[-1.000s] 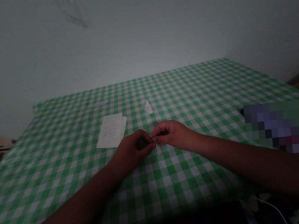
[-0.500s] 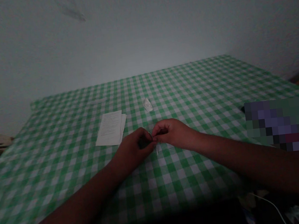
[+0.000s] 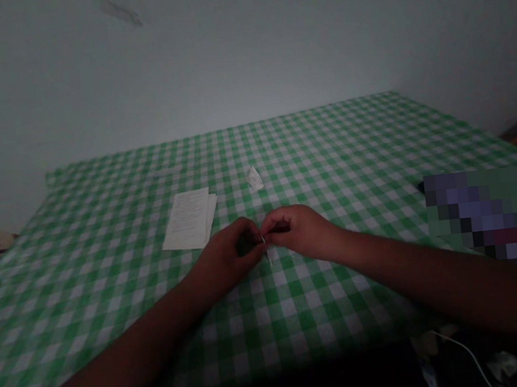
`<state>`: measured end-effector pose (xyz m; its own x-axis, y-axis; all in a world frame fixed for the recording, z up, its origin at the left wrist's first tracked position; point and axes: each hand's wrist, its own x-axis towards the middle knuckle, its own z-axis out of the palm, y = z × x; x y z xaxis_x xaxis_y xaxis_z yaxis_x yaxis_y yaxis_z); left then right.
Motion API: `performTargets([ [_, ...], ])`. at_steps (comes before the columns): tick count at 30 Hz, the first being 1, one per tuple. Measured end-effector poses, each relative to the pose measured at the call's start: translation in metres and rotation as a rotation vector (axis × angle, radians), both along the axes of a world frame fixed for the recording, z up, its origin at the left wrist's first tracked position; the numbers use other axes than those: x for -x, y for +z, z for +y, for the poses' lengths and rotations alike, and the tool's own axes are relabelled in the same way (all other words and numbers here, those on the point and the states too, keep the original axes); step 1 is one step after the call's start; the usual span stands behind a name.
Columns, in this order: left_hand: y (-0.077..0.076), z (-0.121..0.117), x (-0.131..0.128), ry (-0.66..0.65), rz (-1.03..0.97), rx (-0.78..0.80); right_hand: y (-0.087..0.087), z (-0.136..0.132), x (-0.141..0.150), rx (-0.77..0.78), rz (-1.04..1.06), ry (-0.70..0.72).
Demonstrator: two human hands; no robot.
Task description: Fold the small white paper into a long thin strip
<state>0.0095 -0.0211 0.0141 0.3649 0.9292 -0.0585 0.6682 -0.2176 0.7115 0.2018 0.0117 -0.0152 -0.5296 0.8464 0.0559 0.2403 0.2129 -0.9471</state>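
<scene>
Above the middle of the table, my left hand (image 3: 229, 246) and my right hand (image 3: 294, 231) meet fingertip to fingertip. Both are closed in a pinch on a small piece of white paper (image 3: 269, 257), seen almost edge-on. Its thin lower end sticks out below the fingertips, while the fingers hide the rest. Just beyond my hands lies a small folded piece of white paper (image 3: 254, 179). Left of my left hand rests a short stack of printed paper sheets (image 3: 187, 219), with a lower sheet showing at the right edge.
A green and white checked cloth (image 3: 330, 167) covers the table, which stands against a pale wall (image 3: 243, 47). At the right edge is a blurred-out object (image 3: 486, 212). A white cable (image 3: 464, 350) hangs below the table's near edge.
The white paper between my fingertips has turned and now appears narrower. My hands stay nearly in place, pinched together. The view has shifted slightly.
</scene>
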Motion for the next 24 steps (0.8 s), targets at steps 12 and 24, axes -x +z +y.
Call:
performTargets([
  [12, 0.0, 0.005, 0.006, -0.028, -0.035, 0.044, 0.006, 0.012, -0.01, -0.592, -0.213, 0.264],
  [24, 0.001, 0.01, 0.01, -0.091, -0.041, 0.044, 0.006, 0.02, -0.019, -0.623, -0.255, 0.354],
])
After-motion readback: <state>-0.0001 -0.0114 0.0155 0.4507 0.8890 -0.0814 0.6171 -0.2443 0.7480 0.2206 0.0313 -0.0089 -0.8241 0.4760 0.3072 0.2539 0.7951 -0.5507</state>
